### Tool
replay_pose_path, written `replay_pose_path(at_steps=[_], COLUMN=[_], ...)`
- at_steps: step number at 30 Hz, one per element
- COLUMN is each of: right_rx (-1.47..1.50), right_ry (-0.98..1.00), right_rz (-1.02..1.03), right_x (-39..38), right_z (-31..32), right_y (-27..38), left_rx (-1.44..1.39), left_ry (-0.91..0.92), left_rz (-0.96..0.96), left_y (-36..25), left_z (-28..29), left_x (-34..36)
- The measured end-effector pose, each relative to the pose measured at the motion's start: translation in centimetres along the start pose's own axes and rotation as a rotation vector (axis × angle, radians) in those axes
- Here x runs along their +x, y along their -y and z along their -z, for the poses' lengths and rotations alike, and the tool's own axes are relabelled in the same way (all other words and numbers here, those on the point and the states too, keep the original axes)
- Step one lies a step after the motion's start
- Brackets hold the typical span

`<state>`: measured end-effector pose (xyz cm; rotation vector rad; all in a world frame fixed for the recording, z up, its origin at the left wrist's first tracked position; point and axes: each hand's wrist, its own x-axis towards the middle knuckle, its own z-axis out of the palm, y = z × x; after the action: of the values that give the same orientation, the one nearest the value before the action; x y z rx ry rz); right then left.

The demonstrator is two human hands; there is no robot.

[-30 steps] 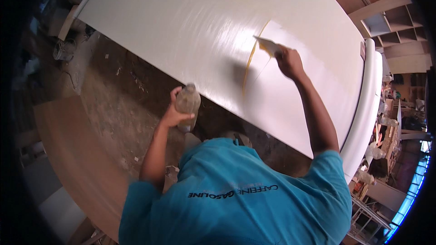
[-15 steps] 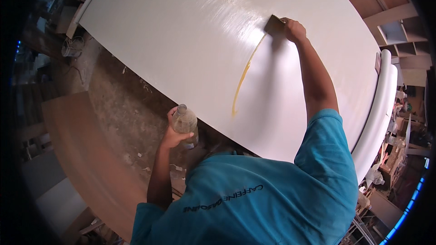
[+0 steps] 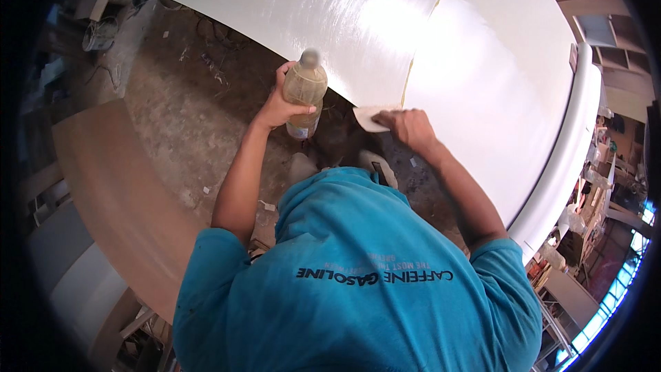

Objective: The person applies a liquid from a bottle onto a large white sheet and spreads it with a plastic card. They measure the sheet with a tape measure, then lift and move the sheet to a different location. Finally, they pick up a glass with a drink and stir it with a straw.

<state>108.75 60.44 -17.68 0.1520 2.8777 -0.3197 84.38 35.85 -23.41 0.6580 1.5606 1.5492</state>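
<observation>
My left hand [image 3: 279,107] grips a cloudy plastic bottle [image 3: 306,86] with yellowish contents, held upright beside the near edge of a large white glossy sheet [image 3: 496,96]. My right hand [image 3: 407,126] holds a thin, pale flat spreader [image 3: 368,116] at that edge. A thin yellow streak [image 3: 412,63] runs across the sheet down to the spreader. The shine on the surface hides some of its detail.
Below the sheet's edge lies a stained concrete floor [image 3: 175,83] with scraps. A bucket [image 3: 100,36] stands upper left, a curved brown panel [image 3: 113,186] lies at left. White rolls [image 3: 564,138] line the sheet's right side, with cluttered shelving and timber [image 3: 575,234] beyond.
My right hand with the spreader has swept from high on the sheet down to its near edge. The bottle sits higher in the picture; the whole view has shifted too.
</observation>
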Motion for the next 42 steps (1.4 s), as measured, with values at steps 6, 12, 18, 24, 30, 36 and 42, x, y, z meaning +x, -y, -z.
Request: replay_pose_path(at_steps=[6, 12, 18, 24, 30, 36, 42], right_rx=[0.147, 0.280, 0.007, -0.231, -0.068, -0.055, -0.034], right_ry=[-0.178, -0.450, -0.374, -0.319, -0.279, -0.182, 0.014], right_rz=[-0.049, -0.361, -0.503, -0.327, -0.269, -0.028, -0.009], right_x=[-5.2, 1.4, 12.6, 17.2, 17.3, 6.8, -5.4], right_z=[2.2, 14.8, 13.5, 11.6, 10.2, 4.0, 0.1], right_y=[-0.9, -13.2, -26.3, -31.6, -33.3, -16.2, -2.6], left_rx=[0.022, 0.209, 0.094, 0.026, 0.123, -0.048, -0.027], left_ry=[0.025, 0.034, -0.019, -0.144, -0.134, -0.011, 0.053], left_rz=[-0.040, 0.007, 0.158, 0.193, 0.173, 0.126, 0.050], left_y=[1.3, 0.8, -0.6, -1.0, 2.2, 1.1, 0.0], left_z=[0.3, -1.9, -6.5, -8.8, -7.3, -7.2, -7.2], left_x=[-0.1, -2.8, -3.7, -4.7, -4.6, -2.9, -2.2])
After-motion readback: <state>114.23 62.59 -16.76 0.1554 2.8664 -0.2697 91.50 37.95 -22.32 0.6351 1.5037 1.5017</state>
